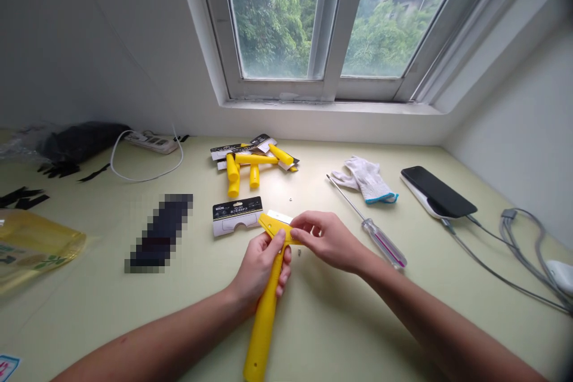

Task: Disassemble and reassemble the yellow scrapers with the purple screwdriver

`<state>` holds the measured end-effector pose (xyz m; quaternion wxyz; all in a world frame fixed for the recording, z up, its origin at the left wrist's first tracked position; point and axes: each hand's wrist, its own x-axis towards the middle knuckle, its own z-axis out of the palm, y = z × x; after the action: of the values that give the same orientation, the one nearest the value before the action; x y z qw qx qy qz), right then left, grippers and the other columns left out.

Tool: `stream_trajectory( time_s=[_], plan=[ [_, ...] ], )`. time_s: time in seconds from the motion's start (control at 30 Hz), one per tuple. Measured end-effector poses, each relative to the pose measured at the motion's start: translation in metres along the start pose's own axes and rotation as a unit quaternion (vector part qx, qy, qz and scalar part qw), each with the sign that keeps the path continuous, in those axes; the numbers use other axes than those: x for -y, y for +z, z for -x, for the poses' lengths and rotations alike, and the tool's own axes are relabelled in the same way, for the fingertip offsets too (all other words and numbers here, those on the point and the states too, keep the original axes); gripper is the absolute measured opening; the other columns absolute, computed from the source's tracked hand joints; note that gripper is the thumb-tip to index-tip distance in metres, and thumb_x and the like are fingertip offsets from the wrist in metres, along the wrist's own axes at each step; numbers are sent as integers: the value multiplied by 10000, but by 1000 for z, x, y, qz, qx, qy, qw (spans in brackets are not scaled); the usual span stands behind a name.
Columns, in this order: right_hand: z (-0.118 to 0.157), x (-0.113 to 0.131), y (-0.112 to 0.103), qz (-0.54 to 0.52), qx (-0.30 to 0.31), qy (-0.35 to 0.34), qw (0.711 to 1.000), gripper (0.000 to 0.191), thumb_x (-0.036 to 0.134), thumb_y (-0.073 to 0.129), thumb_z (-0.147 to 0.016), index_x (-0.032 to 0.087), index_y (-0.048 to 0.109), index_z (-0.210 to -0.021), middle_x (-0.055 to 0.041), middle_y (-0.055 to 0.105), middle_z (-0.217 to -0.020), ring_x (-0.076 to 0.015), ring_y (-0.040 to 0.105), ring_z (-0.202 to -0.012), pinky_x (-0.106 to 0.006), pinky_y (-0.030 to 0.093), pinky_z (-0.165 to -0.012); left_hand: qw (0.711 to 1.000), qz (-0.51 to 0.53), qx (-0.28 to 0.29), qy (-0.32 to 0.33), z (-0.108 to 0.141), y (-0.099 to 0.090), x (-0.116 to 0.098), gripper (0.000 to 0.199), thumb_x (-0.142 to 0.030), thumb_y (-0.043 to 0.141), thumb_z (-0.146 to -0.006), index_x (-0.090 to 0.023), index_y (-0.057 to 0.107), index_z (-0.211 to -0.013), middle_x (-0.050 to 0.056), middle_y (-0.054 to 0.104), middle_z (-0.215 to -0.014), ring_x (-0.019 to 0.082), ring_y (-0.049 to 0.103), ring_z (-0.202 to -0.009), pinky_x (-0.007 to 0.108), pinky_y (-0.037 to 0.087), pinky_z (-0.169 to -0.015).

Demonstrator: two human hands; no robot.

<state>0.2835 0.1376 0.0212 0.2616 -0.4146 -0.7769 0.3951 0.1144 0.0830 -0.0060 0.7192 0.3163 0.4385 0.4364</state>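
Observation:
My left hand grips the handle of a yellow plastic scraper, whose long shaft runs down towards me. My right hand pinches the scraper's wider yellow head from the right, its fingers near a pale metal blade at the top edge. A small screw lies on the desk just below my right hand. An opened black-and-white packaging card lies to the left of the scraper head, apart from it.
A heap of yellow scraper parts and cards lies beyond my hands. To the right are a screwdriver, white work gloves and a black phone on a white stand. A power strip and a yellow plastic bag lie left.

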Motion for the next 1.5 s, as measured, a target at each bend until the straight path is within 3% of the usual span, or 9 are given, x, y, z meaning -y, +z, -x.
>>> stream_trajectory(
  time_s=[0.13, 0.37, 0.47, 0.63, 0.83, 1.1, 1.27, 1.5],
  plan=[
    [0, 3, 3, 13, -28, 42, 999, 133, 275, 587, -843, 207, 701, -838, 9, 694, -775, -114, 580, -666, -241, 441, -622, 1000, 11, 4, -10, -2, 2, 2, 339, -507, 555, -858, -181, 463, -842, -21, 543, -741, 53, 466, -394, 160, 369, -291],
    [-1, 8, 3, 64, -52, 44, 996, 120, 267, 587, -826, 219, 694, -804, 11, 680, -777, -121, 577, -676, -256, 430, -637, 998, 50, 13, -30, -1, 3, 4, 359, -557, 458, -890, -199, 437, -905, -15, 526, -784, 67, 464, -435, 170, 381, -293],
    [-3, 7, 2, 22, -31, 76, 996, 136, 285, 581, -828, 200, 683, -798, 4, 682, -762, -127, 580, -682, -254, 432, -635, 998, 49, 15, -34, -3, 4, 3, 352, -556, 450, -895, -205, 426, -914, -18, 514, -791, 65, 456, -441, 167, 377, -290],
    [-8, 1, -4, -140, 18, 116, 983, 196, 338, 594, -824, 152, 655, -811, -22, 659, -771, -135, 581, -707, -258, 452, -659, 997, 47, 37, -43, -4, 4, 0, 304, -495, 504, -887, -204, 432, -937, -10, 504, -828, 71, 471, -482, 157, 362, -289],
    [-6, -7, -19, -195, -1, 159, 968, 236, 373, 641, -775, 138, 646, -781, -7, 603, -706, -113, 529, -649, -245, 424, -626, 998, 38, 18, -41, -1, 1, -1, 263, -432, 564, -862, -199, 445, -880, -19, 492, -811, 61, 450, -476, 152, 351, -295],
    [22, -32, -35, -27, 19, 211, 977, 232, 373, 588, -798, 166, 692, -801, -28, 683, -749, -137, 564, -633, -251, 412, -567, 998, 43, -16, -34, 6, -6, -8, 234, -398, 566, -862, -190, 461, -838, -18, 495, -794, 60, 435, -474, 153, 346, -298],
    [34, -30, -32, 105, 43, 194, 974, 199, 353, 558, -817, 219, 692, -755, -4, 690, -722, -149, 587, -631, -249, 380, -525, 998, 53, -22, -16, 7, -9, -11, 236, -394, 556, -872, -182, 467, -824, -15, 492, -795, 59, 428, -484, 152, 346, -305],
    [29, -26, -32, 203, 29, 147, 968, 179, 320, 569, -807, 214, 644, -684, -20, 669, -717, -155, 580, -643, -256, 348, -520, 998, 62, -23, -7, 4, -11, -8, 239, -397, 556, -871, -182, 459, -831, -14, 492, -804, 57, 431, -488, 155, 347, -314]
  ],
)
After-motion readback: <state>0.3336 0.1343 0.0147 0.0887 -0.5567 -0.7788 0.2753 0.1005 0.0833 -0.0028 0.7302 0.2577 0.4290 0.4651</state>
